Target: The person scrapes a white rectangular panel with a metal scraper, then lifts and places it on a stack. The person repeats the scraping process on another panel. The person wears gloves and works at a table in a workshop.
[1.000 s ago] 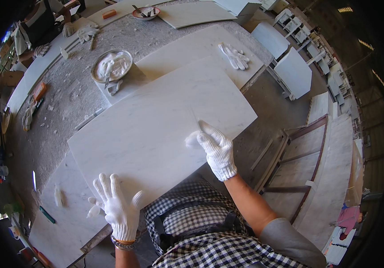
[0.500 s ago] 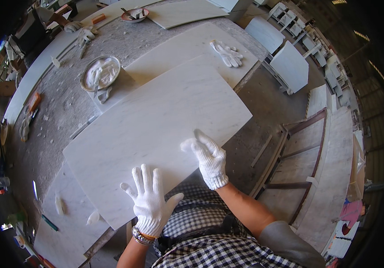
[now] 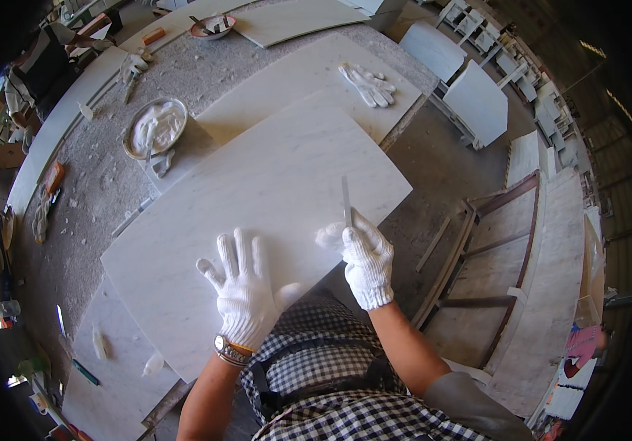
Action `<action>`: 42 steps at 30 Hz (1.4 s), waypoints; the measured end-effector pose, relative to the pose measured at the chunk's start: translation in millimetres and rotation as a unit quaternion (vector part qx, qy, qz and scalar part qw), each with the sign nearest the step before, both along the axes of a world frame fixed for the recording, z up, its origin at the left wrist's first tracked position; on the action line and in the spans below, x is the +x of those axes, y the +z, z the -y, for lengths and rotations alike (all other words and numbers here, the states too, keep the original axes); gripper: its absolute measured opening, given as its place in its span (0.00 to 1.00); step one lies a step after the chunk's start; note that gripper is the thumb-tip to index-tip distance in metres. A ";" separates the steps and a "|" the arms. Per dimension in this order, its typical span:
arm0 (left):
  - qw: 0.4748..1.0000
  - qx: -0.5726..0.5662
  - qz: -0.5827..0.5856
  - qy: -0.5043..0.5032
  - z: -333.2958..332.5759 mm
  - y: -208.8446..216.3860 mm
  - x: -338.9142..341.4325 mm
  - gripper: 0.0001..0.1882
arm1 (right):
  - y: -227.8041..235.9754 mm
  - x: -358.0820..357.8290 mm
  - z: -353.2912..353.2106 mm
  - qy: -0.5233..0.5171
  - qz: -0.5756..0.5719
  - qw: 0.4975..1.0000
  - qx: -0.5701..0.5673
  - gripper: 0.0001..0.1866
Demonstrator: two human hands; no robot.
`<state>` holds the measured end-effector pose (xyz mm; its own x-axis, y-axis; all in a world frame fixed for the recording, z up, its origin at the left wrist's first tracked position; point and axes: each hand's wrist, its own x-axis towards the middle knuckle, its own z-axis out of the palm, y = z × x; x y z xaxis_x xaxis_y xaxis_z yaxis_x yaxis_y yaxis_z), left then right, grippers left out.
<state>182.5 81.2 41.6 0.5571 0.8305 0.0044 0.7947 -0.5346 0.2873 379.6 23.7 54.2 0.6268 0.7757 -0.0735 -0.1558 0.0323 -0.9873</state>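
My left hand (image 3: 244,294), in a white knit glove, lies on the near edge of a pale marble slab (image 3: 242,173) with its fingers spread. Over the slab's right near edge, my right hand (image 3: 369,261), gloved too, is closed round a thin flat strip like a scraper blade (image 3: 346,200), which points away from me. A white wad (image 3: 329,237), perhaps bunched cloth, sits against the right fingers. Whether they grip it as well is unclear. Beyond the slab stands a metal bowl (image 3: 156,131) of white paste with a tool handle resting in it.
A pair of white gloves (image 3: 369,84) lies on another slab behind. Small white bottles (image 3: 100,344) and a green cutter (image 3: 85,372) rest on a slab at left. An orange block (image 3: 54,177) is on the dusty table. A metal-framed panel (image 3: 488,268) leans at right.
My right hand has turned and moved slightly right, and the thin strip now shows upright in it. My left hand has slid a little away from me along the slab.
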 end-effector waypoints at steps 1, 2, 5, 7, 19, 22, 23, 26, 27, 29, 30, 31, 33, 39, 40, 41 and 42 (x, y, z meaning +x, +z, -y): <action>0.999 0.024 -0.010 0.021 -11.3 -2.9 1.1 0.54 | -1.3 10.8 1.8 -0.016 0.019 1.000 0.018 0.18; 0.997 0.032 -0.044 0.051 -21.2 -5.9 3.1 0.53 | -2.6 20.8 7.1 -0.031 -0.015 0.999 0.039 0.19; 0.994 0.089 -0.003 0.069 -14.6 -12.4 21.5 0.53 | -5.1 45.3 23.9 -0.095 -0.024 0.995 0.035 0.19; 0.982 0.055 0.045 -0.173 22.2 -13.9 43.6 0.55 | -5.0 52.4 32.0 -0.114 -0.006 0.993 0.012 0.20; 0.682 -0.533 0.498 0.055 73.0 7.7 13.3 0.32 | 11.4 5.6 81.2 0.109 0.434 0.894 0.022 0.22; 0.687 -0.534 0.482 0.105 65.1 6.2 3.1 0.18 | 10.4 -15.6 84.0 0.189 0.493 0.849 0.024 0.27; 0.665 -0.539 0.498 0.136 68.2 5.3 3.4 0.14 | 10.4 -19.1 84.5 0.211 0.509 0.834 0.020 0.29; 0.691 -0.529 0.465 0.165 68.1 1.5 2.9 0.13 | 12.2 -20.9 85.4 0.258 0.451 0.854 -0.008 0.31; 0.695 -0.525 0.463 0.165 68.2 1.8 3.4 0.13 | 13.2 -19.2 85.3 0.279 0.415 0.866 -0.017 0.30; 0.721 -0.504 0.448 0.158 67.4 5.8 4.7 0.12 | 15.4 -13.9 82.1 0.271 0.419 0.867 -0.002 0.27; 0.743 -0.485 0.435 0.153 67.5 9.9 4.9 0.13 | 18.0 -10.7 81.8 0.278 0.395 0.875 -0.009 0.24; 0.768 -0.471 0.400 0.170 67.1 14.6 5.3 0.13 | 20.2 -7.0 79.8 0.259 0.389 0.884 0.003 0.23; 0.755 -0.406 0.500 0.124 69.2 24.0 11.1 0.12 | 25.7 -1.9 78.3 0.171 0.214 0.960 -0.054 0.24; 0.959 -0.016 0.165 -0.231 51.3 24.6 34.4 0.43 | 33.3 28.1 78.2 0.003 0.050 0.994 -0.094 0.23; 0.971 -0.022 0.140 -0.193 46.0 19.9 36.8 0.45 | 32.3 29.7 80.0 0.004 0.034 0.995 -0.091 0.23; 0.981 -0.019 0.111 -0.157 40.6 15.2 38.6 0.47 | 31.0 31.3 81.4 0.004 0.014 0.996 -0.085 0.24; 0.988 -0.026 0.074 -0.132 30.0 10.0 34.0 0.49 | 29.9 33.0 83.4 0.003 0.018 0.996 -0.083 0.24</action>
<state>216.5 51.2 51.5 0.7508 0.6575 0.0630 0.5771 -0.6993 0.4218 412.5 -59.7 84.1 0.6262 0.7587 -0.1794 -0.1202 -0.1334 -0.9837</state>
